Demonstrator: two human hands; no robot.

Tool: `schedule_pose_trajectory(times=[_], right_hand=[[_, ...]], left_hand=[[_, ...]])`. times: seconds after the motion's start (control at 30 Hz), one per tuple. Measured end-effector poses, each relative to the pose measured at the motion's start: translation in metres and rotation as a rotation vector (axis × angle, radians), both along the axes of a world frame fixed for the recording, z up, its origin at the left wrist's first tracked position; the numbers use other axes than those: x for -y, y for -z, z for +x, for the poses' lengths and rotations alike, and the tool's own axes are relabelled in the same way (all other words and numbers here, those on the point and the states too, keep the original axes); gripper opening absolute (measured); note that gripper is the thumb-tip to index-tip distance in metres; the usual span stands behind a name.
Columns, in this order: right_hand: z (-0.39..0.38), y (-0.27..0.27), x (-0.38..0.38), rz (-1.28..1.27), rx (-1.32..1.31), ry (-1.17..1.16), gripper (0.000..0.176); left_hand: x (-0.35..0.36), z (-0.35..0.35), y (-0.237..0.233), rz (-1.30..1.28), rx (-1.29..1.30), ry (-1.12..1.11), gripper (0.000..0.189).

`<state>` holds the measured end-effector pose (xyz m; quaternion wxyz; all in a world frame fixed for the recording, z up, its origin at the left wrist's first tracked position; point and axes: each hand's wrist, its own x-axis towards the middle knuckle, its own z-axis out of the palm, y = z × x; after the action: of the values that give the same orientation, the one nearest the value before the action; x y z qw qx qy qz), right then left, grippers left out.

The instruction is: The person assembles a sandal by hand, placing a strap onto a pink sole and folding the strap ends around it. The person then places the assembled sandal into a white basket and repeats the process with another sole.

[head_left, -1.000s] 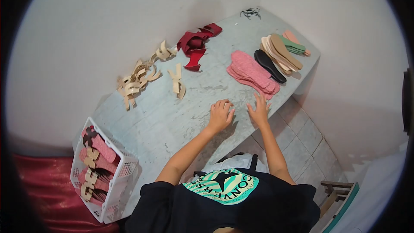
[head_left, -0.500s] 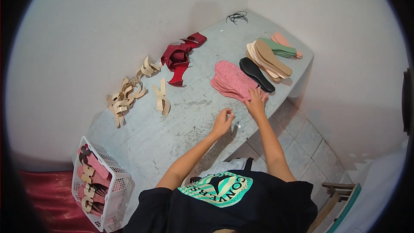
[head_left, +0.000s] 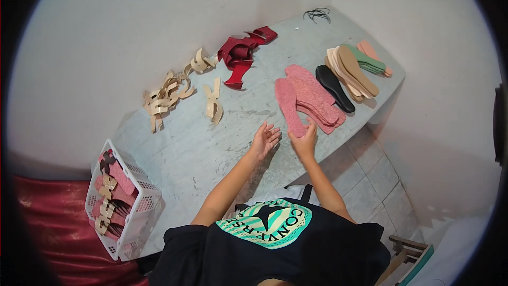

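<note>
My right hand (head_left: 304, 142) grips the lower end of one pink insole (head_left: 287, 103), which is angled apart from a stack of pink insoles (head_left: 317, 95) just to its right. To the left of that insole, my left hand (head_left: 264, 141) is held palm up above the table (head_left: 233, 148) with its fingers apart and nothing in it. A black insole (head_left: 334, 87) lies right of the pink stack. Beige strap pieces (head_left: 213, 103) lie farther left on the table.
Beyond the black insole lie tan insoles (head_left: 357, 71), green ones (head_left: 370, 62) and peach ones (head_left: 369, 50). Red pieces (head_left: 236, 58), a beige strap pile (head_left: 164, 98) and black cords (head_left: 317, 15) lie farther back. A white basket (head_left: 143, 201) with pink insoles stands at the left.
My right hand has pulled one pink insole leftward off the stack. My left hand has opened and turned palm up. The view has shifted, moving the table's contents rightward in the frame.
</note>
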<state>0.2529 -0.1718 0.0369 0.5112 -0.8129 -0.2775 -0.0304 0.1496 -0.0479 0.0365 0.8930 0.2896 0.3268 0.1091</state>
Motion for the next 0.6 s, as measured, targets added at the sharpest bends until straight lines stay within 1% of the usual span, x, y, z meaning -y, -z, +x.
schedule_pose_trajectory(times=[0.03,0.07,0.1,0.13,0.2,0.23,0.3,0.33,0.37,0.43,0.47,0.5,0.57,0.6], right_hand=[[-0.017,0.002,-0.002,0.028,-0.037,-0.016,0.075],[-0.030,0.006,-0.003,0.058,-0.030,-0.076,0.073],[-0.042,0.005,-0.005,0.056,-0.036,-0.095,0.073],[-0.053,0.004,-0.006,0.000,-0.006,-0.165,0.074],[-0.068,0.003,-0.008,-0.063,0.087,-0.325,0.074],[-0.073,0.002,-0.008,-0.062,0.086,-0.348,0.074],[-0.081,0.000,-0.009,-0.036,0.106,-0.552,0.072],[-0.083,0.004,-0.010,-0.006,0.071,-0.647,0.067],[-0.082,0.005,-0.011,-0.004,0.069,-0.666,0.067],[-0.080,0.001,-0.016,0.022,0.065,-0.757,0.058],[-0.079,-0.004,-0.019,0.026,-0.011,-0.743,0.047],[-0.077,0.000,-0.025,0.025,-0.011,-0.757,0.047],[-0.067,0.010,-0.040,0.084,-0.148,-0.756,0.042],[-0.063,0.008,-0.048,0.073,-0.101,-0.755,0.033]], left_hand=[[-0.004,-0.005,0.004,-0.002,-0.007,-0.015,0.066],[-0.009,-0.010,0.009,-0.055,0.061,-0.050,0.061],[-0.013,-0.016,0.012,-0.107,0.131,-0.089,0.057],[-0.015,-0.023,0.016,-0.108,0.127,-0.110,0.057],[-0.016,-0.035,0.016,0.121,0.139,-0.214,0.048],[-0.014,-0.041,0.012,0.123,0.135,-0.236,0.048],[-0.004,-0.054,0.004,0.355,0.130,-0.487,0.046],[-0.009,-0.067,0.007,0.363,0.155,-0.466,0.052],[-0.011,-0.080,0.007,0.367,0.149,-0.484,0.052],[-0.012,-0.107,0.014,0.365,0.193,-0.471,0.056],[-0.014,-0.122,0.018,0.372,0.164,-0.446,0.057],[-0.013,-0.136,0.019,0.372,0.163,-0.461,0.057],[-0.011,-0.157,0.020,0.274,0.068,-0.587,0.055],[-0.011,-0.168,0.023,0.276,0.071,-0.596,0.055]])
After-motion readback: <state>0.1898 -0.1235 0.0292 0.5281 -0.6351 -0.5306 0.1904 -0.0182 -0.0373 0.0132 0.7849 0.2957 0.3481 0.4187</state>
